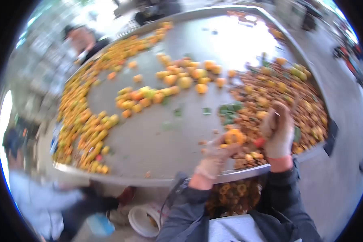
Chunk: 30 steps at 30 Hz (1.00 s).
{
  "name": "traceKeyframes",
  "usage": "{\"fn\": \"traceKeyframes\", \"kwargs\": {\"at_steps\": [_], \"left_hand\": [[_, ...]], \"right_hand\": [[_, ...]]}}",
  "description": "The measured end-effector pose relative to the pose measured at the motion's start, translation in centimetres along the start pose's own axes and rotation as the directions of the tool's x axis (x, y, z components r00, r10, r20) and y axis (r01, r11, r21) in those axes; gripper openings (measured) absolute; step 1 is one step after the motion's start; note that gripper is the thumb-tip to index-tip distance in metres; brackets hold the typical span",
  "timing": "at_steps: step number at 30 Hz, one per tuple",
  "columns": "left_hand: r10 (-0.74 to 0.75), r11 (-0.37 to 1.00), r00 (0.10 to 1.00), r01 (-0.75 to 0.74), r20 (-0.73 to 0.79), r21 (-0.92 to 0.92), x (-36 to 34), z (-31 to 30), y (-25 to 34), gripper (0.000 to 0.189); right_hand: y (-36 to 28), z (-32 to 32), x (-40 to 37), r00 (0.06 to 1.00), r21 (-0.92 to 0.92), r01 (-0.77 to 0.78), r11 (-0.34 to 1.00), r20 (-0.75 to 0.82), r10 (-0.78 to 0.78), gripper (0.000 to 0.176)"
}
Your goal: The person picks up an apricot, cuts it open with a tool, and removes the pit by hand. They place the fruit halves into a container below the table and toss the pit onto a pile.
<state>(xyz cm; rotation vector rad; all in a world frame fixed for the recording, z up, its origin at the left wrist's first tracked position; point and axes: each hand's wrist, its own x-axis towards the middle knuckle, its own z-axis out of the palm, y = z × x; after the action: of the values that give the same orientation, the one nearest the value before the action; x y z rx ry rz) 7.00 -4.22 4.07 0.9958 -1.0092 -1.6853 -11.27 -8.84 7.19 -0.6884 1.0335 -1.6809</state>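
Observation:
My left hand [214,157], in a thin glove, grips an orange fruit [234,136] just above the near edge of the metal table [165,137]. My right hand [277,131], also gloved, is closed around a small tool with a red handle [259,142] and is held right beside the fruit. Under both hands lies a heap of brownish peelings and fruit [286,101] on the table's right side. The picture is blurred, so the tool's blade is not clear.
Orange and yellow fruit lie in a band [84,121] along the table's left rim and in clusters [177,80] in the middle. A container of cut fruit rings [232,195] stands below the table edge, next to a white bucket [143,220]. Other people stand at far left [82,40] and near left [44,201].

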Motion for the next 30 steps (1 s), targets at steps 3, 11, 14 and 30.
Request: {"fn": "traceKeyframes", "kwargs": {"at_steps": [3,11,14,30], "left_hand": [[-0.226,0.974,0.970,0.225,-0.085,-0.024,0.1,1.7,1.7,0.038],[-0.299,0.954,0.949,0.301,-0.096,0.007,0.4,3.3,0.4,0.040],[-0.288,0.957,0.952,0.290,-0.100,0.006,0.4,3.8,0.6,0.037],[-0.316,0.945,0.945,0.307,-0.085,-0.111,0.3,2.4,1.3,0.038]], "right_hand": [[-2.2,0.7,-0.5,0.997,0.315,0.033,0.948,0.057,-0.054,0.029],[-2.7,0.7,-1.6,0.986,0.319,0.146,0.936,0.026,-0.163,0.025],[-2.1,0.7,-2.0,0.975,0.203,0.190,0.961,0.076,-0.208,0.027],[0.3,0.6,1.8,0.980,0.545,-0.193,0.816,0.065,0.188,0.020]]}}
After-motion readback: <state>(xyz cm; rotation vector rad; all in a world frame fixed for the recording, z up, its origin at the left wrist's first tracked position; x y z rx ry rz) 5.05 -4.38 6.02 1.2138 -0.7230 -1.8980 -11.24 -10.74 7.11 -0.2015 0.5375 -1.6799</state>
